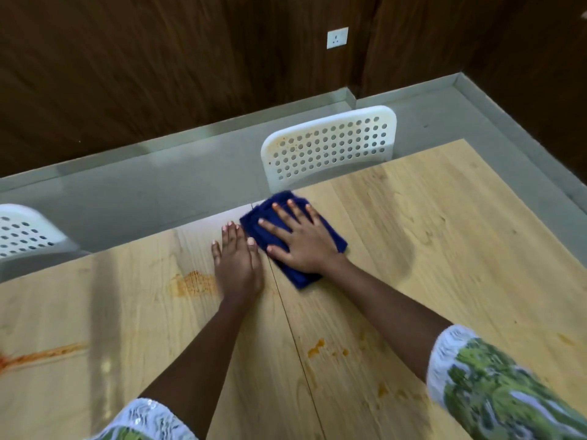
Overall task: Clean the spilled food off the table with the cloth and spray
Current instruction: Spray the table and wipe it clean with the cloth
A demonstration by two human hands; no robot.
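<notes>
A: The blue cloth [293,239] is pinned flat under the right hand [298,236], fingers spread wide across it, close to the far edge of the wooden table [444,233].

B: And the left hand [236,262]?

A: It is laid palm-down on the bare wood just beside the cloth, fingers held straight and together, thumb tip almost touching the cloth's near-left edge. Nothing is gripped by either hand; both are flat and pressing down.

B: Where is the spilled food seen?

A: An orange smear [193,282] is spotted directly left of the left hand, grainy and partly spread. A longer reddish streak [41,355] is noted near the left edge of the view. Small orange blobs [316,347] are scattered nearer the person, right of the seam [292,325] that runs down the tabletop between the two forearms.

B: Any spray to be reported?

A: None can be made out in this view.

B: And beyond the table?

A: A white perforated chair [330,147] is tucked in at the far edge, just behind the cloth, with orange staining on its backrest. A second white chair [22,230] is glimpsed at far left. A white wall socket [337,37] is set in the dark wood panelling. Patterned green-and-white sleeves [495,385] with lace cuffs are seen on both arms.
</notes>
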